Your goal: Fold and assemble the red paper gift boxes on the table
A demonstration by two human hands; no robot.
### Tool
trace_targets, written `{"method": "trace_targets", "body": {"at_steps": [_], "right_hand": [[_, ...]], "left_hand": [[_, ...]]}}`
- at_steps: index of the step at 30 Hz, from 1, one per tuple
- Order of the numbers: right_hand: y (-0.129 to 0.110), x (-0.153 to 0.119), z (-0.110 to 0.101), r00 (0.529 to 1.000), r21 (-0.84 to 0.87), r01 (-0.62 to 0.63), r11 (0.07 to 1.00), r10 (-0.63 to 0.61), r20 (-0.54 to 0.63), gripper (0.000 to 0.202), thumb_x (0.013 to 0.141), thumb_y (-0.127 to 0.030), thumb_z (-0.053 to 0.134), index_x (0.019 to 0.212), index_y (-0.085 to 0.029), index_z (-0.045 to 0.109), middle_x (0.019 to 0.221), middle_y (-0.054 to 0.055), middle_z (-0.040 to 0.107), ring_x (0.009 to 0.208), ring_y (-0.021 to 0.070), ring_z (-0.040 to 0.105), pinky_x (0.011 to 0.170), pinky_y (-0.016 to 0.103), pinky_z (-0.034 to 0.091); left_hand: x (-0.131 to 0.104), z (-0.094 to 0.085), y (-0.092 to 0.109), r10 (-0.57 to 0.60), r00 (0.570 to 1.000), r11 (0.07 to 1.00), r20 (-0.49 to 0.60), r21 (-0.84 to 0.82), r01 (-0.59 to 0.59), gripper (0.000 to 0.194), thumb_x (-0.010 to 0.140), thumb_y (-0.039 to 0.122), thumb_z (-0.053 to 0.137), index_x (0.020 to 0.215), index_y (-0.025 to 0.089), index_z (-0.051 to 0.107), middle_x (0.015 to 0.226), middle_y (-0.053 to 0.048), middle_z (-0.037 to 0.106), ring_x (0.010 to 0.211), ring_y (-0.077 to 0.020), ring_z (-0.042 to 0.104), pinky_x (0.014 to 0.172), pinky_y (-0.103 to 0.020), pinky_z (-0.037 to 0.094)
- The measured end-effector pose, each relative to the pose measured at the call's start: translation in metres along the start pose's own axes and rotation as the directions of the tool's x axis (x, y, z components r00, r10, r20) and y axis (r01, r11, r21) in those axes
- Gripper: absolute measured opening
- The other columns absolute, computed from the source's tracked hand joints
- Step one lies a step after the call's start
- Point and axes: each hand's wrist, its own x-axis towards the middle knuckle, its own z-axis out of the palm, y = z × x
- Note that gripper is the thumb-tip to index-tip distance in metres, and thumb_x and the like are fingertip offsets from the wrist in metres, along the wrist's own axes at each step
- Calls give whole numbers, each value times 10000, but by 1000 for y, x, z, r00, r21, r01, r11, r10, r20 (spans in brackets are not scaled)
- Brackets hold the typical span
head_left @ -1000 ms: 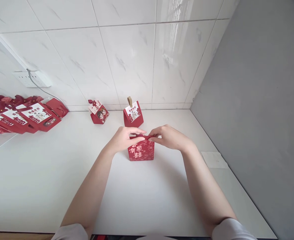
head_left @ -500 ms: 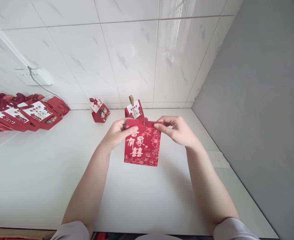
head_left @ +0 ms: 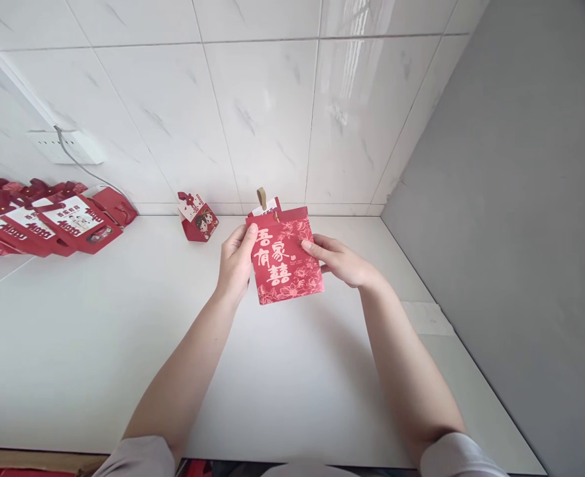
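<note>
A flat red paper gift bag with pink characters and a flower print is held up over the table, slightly tilted. My left hand grips its left edge near the top, thumb in front and fingers behind. On its right edge, my right hand pinches it with the thumb on the printed face; the other fingers are partly hidden behind. Beyond the bag stands a small red and white gift box with a gold ribbon loop, mostly covered by the bag.
The white table meets a tiled wall at the back and a grey panel on the right. A small red box with cartoon figures stands by the wall. Several red gift boxes lean together at left, below a socket with a cable.
The bag has risen and tilted, its right side higher. My left hand has slid down from the top corner to the left edge, and my right hand from the top to the right edge.
</note>
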Motion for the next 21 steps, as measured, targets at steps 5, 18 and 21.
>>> {"method": "trace_targets", "body": {"at_steps": [5,18,21], "right_hand": [[31,27,-13,967,24,65,998,-57,-249,482,879,-640,532,1093,-211,576,1177,85,674,1000,225,656,755,323,569],[140,65,2,912,-28,66,997,-72,-403,561,886,-654,477,1273,-258,567,1305,52,641,1166,249,599,1037,401,436],[138,64,0,910,-46,73,996,-85,-406,556,888,-651,475,1274,-262,567,1318,44,635,1173,243,594,1039,383,429]], "left_hand": [[13,-2,-40,-170,982,984,80,67,165,634,807,551,681,1329,268,460,1270,-82,631,1120,-252,643,880,-353,549],[14,-20,-134,-218,976,949,25,241,206,542,851,637,525,1174,202,557,1193,-87,661,1091,-243,630,923,-340,497],[14,-20,-133,-215,976,949,46,246,197,536,856,629,519,1182,206,555,1217,-84,653,1108,-245,624,934,-344,496]]}}
